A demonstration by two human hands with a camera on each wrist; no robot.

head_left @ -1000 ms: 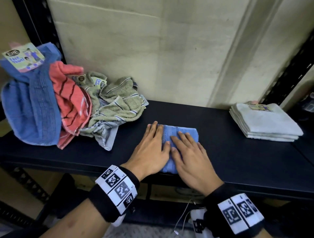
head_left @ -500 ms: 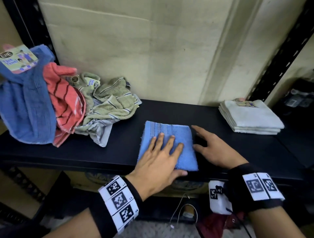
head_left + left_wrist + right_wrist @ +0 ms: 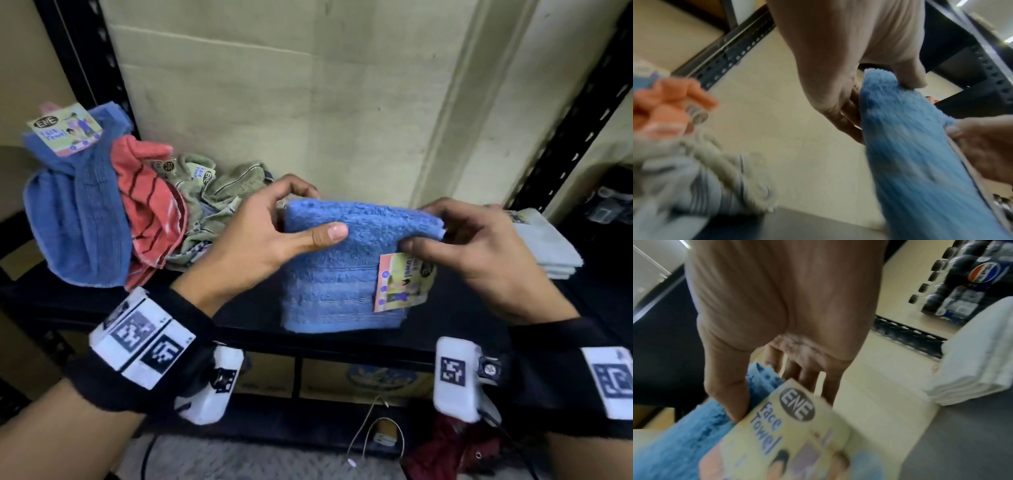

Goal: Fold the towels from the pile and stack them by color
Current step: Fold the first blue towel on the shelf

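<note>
In the head view, at mid-frame, we hold a folded blue towel (image 3: 337,274), thick terry with ribbed bands, upright above the black shelf (image 3: 462,329). Our left hand (image 3: 260,236) pinches its upper left corner, thumb flat across the nap; our right hand (image 3: 479,246) pinches the upper right corner just above a glossy paper label (image 3: 400,282). At left sits the crumpled pile (image 3: 137,212): blue, coral-striped and olive cloths. At right edge lies a squared stack of white towels (image 3: 548,243).

In the left wrist view, blurred, the left hand (image 3: 851,68) nips the fuzzy towel (image 3: 920,162) at its top.

In the right wrist view, the right hand (image 3: 777,321) grips towel (image 3: 684,434) and label (image 3: 797,434), reading "Face Towel"; the white stack (image 3: 972,366) sits at right.
</note>
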